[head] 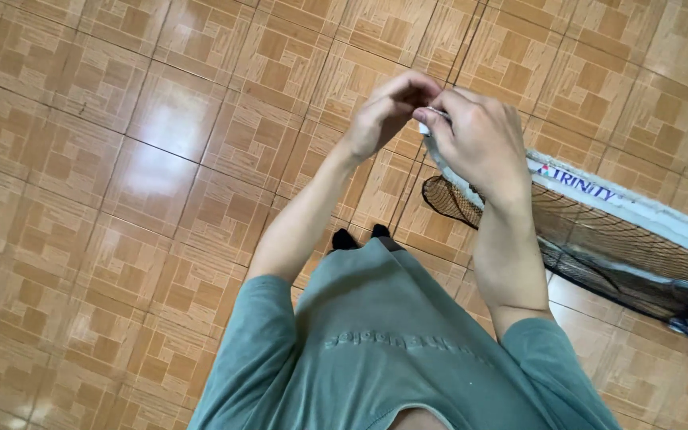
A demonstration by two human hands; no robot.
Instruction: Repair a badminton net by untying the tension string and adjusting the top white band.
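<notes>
Nearest the camera is our grey-green shirt, with both forearms raised in front of it above the tiled floor. The left hand and right hand meet at the upper end of the fan guard, a black wire grille with a white rim that extends down to the right. Both hands are closed, fingertips pinching a small white part at the rim; what that part is cannot be resolved. We judge it best to steady the rim with the right hand while the left fingertips work, keeping the grille clear of the floor.
</notes>
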